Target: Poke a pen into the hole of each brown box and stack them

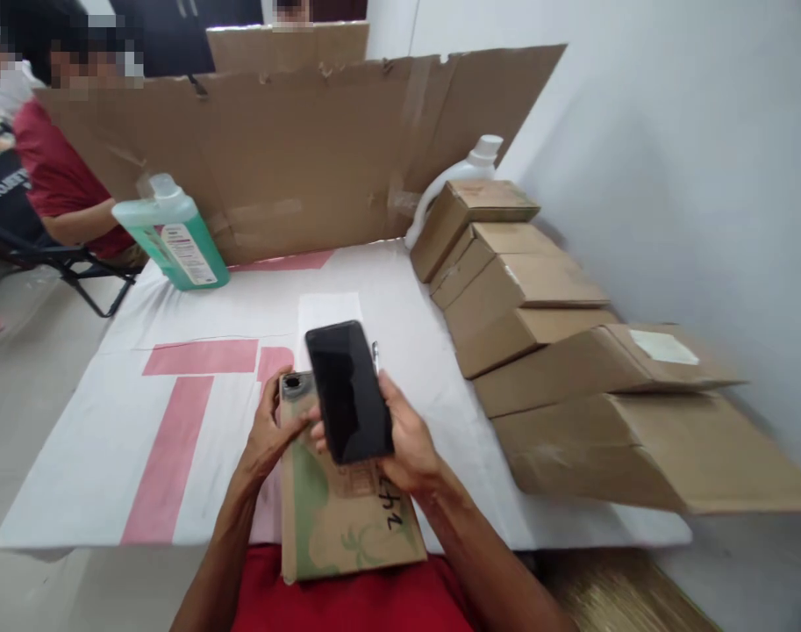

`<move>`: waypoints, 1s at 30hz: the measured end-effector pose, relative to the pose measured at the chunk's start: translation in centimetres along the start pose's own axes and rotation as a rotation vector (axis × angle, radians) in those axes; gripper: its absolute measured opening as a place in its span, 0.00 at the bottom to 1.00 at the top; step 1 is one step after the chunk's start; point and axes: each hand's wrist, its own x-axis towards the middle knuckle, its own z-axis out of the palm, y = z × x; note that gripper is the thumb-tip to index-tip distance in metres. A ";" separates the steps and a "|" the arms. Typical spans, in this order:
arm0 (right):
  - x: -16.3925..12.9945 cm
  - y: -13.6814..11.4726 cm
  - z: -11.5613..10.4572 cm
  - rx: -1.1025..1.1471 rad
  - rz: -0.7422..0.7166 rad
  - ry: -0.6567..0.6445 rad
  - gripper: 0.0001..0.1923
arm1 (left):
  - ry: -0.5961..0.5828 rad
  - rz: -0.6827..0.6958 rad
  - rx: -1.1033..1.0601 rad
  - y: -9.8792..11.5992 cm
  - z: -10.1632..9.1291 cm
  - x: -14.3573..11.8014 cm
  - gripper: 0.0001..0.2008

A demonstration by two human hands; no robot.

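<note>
A black smartphone (348, 391) is in my right hand (410, 439), its dark screen facing up and its top tilted slightly left. Below it, a flat cardboard box (354, 540) with green print, a palm drawing and black handwriting leans over the table's front edge against my lap. My left hand (268, 434) grips the box's upper left side, thumb on the top face, close to a dark round spot at the corner. Part of the box is covered by the phone. Just behind the phone, a pen-like thing (375, 353) partly shows beside a white paper sheet (327, 305).
Several cardboard boxes (551, 281) stand in a row along the table's right side, by the wall. A white jug (439, 189) is behind them. A bottle of green liquid (180, 241) stands back left. A cardboard panel (308, 167) borders the table's (242, 474) rear; a person in red sits beyond.
</note>
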 end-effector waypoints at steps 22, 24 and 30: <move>-3.0 2.9 -18.9 -1.526 -0.236 1.069 0.34 | 0.240 0.014 -0.078 -2.6 0.4 -3.2 0.32; -3.4 3.2 -19.6 -1.589 -0.256 1.057 0.36 | 0.301 0.005 -0.043 -4.0 -0.1 -4.7 0.32; -7.8 7.0 -19.3 -1.626 -0.452 0.767 0.33 | 0.140 -0.086 -0.030 -6.9 -0.5 -10.8 0.32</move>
